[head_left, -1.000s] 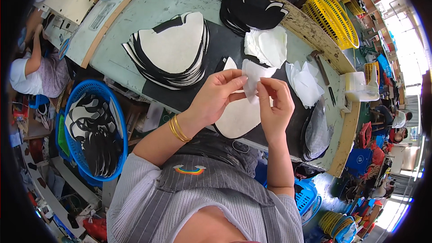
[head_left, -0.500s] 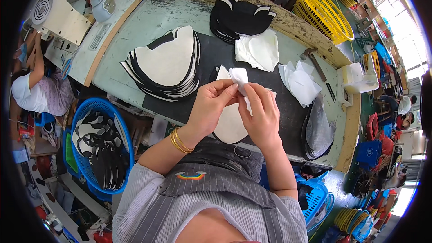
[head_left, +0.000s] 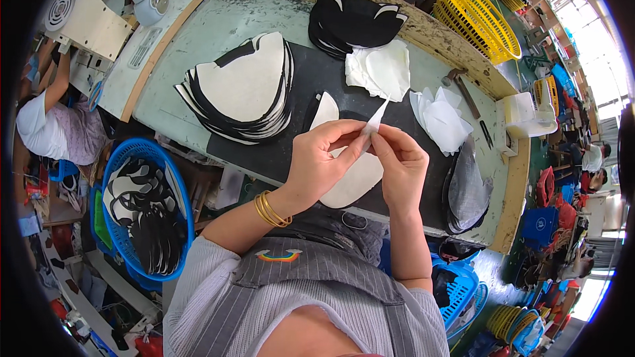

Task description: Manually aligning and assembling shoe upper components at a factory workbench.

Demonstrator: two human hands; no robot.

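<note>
Between the fingertips of my left hand (head_left: 319, 158) and my right hand (head_left: 403, 165) is a small thin white sheet (head_left: 377, 118), pinched and creased to a point. Both hands are closed on it, above the worktable. Beneath them lies a cream shoe-upper piece (head_left: 357, 182) with a dark edge, partly hidden by my hands. To the left sits a stack of cream and black upper pieces (head_left: 241, 89). A pile of white sheets (head_left: 380, 71) lies beyond my hands, and more translucent white sheets (head_left: 442, 119) are to the right.
Black pieces (head_left: 357, 20) are stacked at the back. A hammer (head_left: 466, 92) and a clear plastic container (head_left: 529, 114) are at the right, near grey-covered pieces (head_left: 468, 185). A blue basket (head_left: 192, 215) of pieces stands at left. Another person (head_left: 56, 119) sits beside a machine (head_left: 86, 23).
The white sheet has gone from a folded, blunt shape to a narrow upright point. My hands have shifted slightly right, and my right hand has turned, with its thumb now against the sheet.
</note>
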